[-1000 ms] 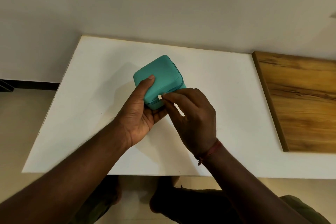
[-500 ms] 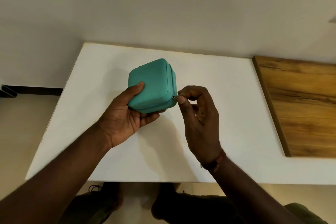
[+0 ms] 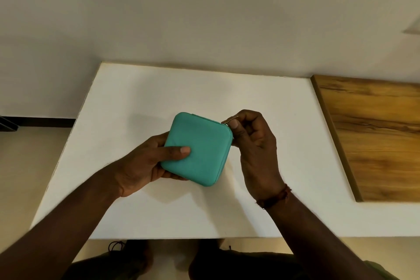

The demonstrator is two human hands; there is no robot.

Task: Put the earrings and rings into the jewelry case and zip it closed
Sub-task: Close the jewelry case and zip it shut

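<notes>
Pinching the zipper pull [image 3: 229, 120], my right grip [image 3: 256, 150] has run it to the upper-right corner of the jewelry case [image 3: 202, 150], clasped mid-frame in my left grip [image 3: 145, 163] over the counter [image 3: 136, 98]; zipping looks nearly done.

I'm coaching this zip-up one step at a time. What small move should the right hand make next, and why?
Probably draw the zipper pull round the corner, along the teal jewelry case's far edge. The right hand pinches the pull at the case's far right corner, and the left hand grips the case, bracing it for that pull.
</notes>
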